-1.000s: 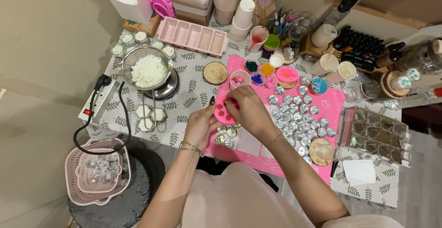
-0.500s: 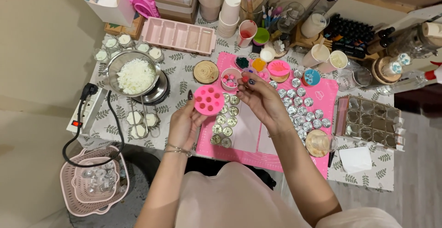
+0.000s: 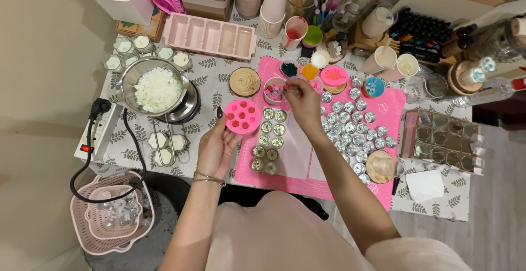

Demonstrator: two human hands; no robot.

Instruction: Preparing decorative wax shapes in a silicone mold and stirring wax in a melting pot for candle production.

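A: Holding the mold [image 3: 243,116] level matters here, I'd judge. The left hand [image 3: 217,146] has its grip closed on the near rim, above the table [image 3: 216,76] edge.

B: The right hand [image 3: 302,102] reaches forward, fingertips pinched over the cup [image 3: 274,91]; what they pinch, I cannot tell.

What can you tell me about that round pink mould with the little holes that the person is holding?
The round pink mould is a flat disc, seemingly soft silicone, with a ring of small round cavities around a central one. The cavities look darker, reddish inside; whether filled I cannot tell. It lies face up, roughly level, over the edge of the pink mat. The left hand grips its near-left rim. The right hand is apart from it.
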